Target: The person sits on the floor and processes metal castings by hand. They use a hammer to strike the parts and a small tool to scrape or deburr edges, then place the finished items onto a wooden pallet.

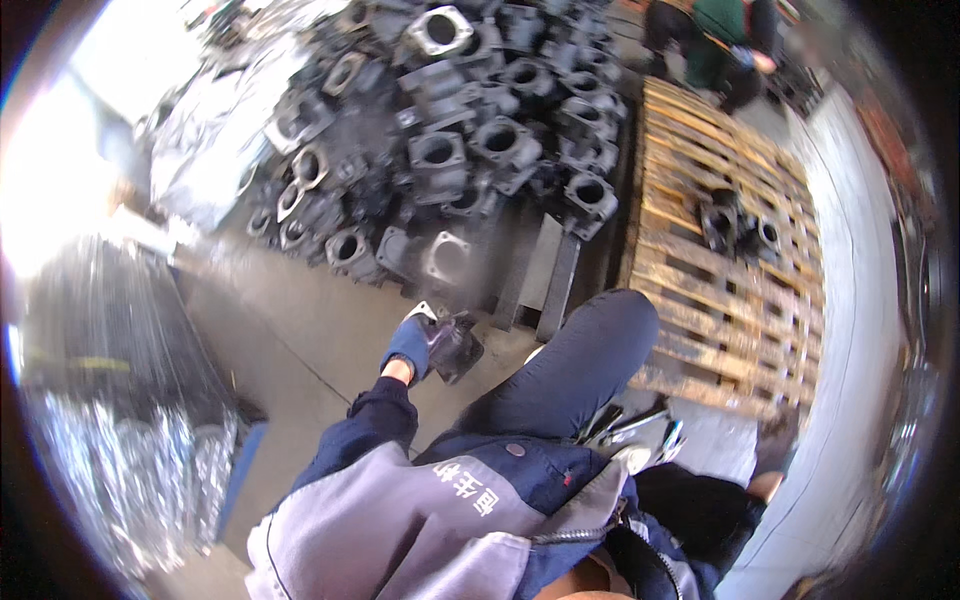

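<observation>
My left hand, in a blue glove, is closed around the edge of a dark metal casting. The casting has a bright machined flange face near my fingers, and its body hangs tilted to the right of the hand. Just beyond it, at the near edge of a large heap of similar castings, another casting with a pale square flange looks blurred. My left fingertips are partly hidden by the casting. I cannot see my right hand; beside my dark right knee shows only a small brownish patch that I cannot make out.
Steel channel bars lie beside the heap. A wooden pallet on the right bears a few dark castings. Film-wrapped goods stand at left. Another person crouches at far right. My bent left knee juts forward.
</observation>
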